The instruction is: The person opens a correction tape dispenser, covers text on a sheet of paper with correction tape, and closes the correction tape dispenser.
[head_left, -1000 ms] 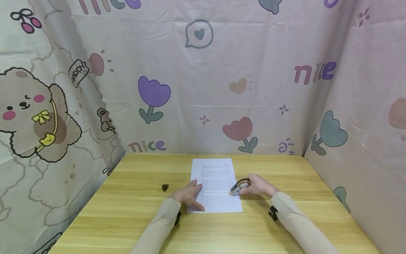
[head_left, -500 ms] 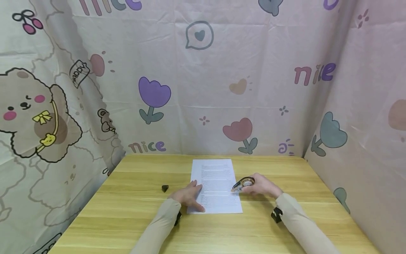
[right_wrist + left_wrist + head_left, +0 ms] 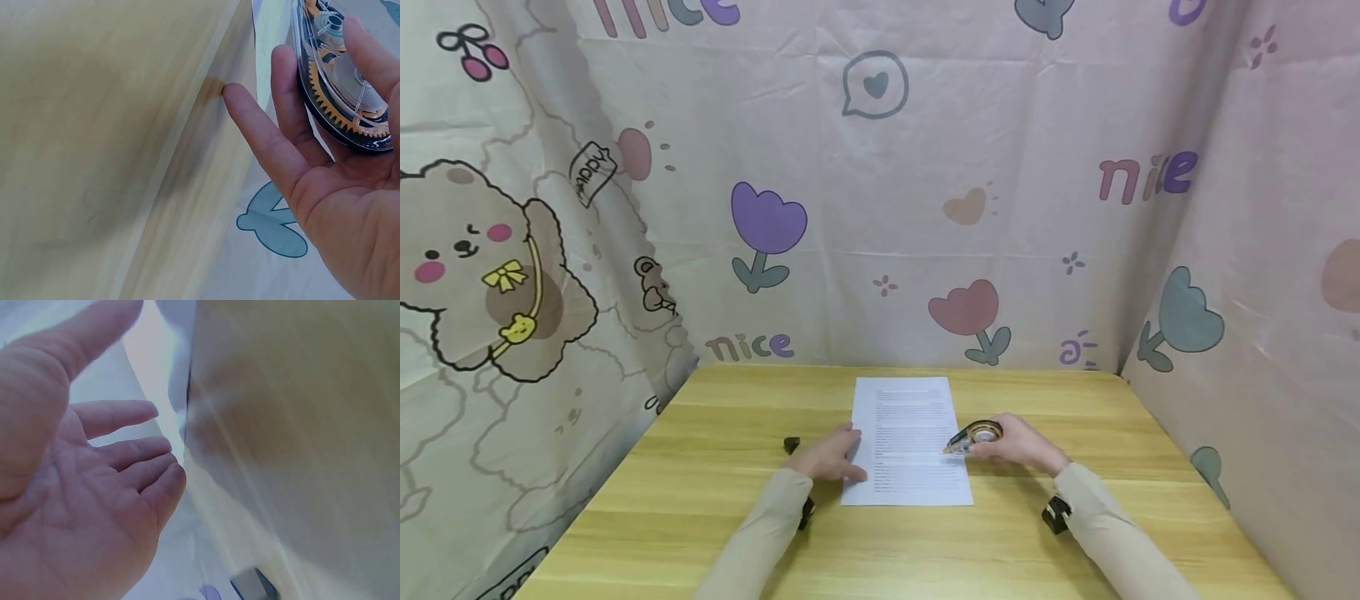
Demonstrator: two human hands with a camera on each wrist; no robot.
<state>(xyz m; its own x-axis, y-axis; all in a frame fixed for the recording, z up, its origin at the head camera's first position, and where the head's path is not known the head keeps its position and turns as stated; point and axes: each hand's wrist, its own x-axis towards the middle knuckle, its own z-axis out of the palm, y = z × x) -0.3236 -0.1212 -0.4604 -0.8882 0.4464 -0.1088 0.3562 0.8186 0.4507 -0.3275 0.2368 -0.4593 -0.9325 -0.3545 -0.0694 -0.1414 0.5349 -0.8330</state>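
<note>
A printed sheet of paper (image 3: 910, 417) lies flat on the wooden table. My right hand (image 3: 1017, 440) holds a correction tape (image 3: 981, 432) with a see-through body, its tip over the sheet's right part; whether the tip touches the paper I cannot tell. In the right wrist view, orange gears show inside the correction tape (image 3: 350, 81), between thumb and fingers. My left hand (image 3: 827, 454) is at the sheet's left edge, fingers extended and holding nothing. Just beyond that hand, a small black cap-like piece (image 3: 792, 445) lies on the table, also in the left wrist view.
The wooden table (image 3: 715, 533) reaches back to a printed cloth curtain (image 3: 865, 192), with more cloth at both sides. A black wrist camera (image 3: 1056, 514) sits on the right sleeve.
My left hand has moved left, from on the sheet to its edge. The right hand shifted slightly right and back with the correction tape, then stayed nearly there.
</note>
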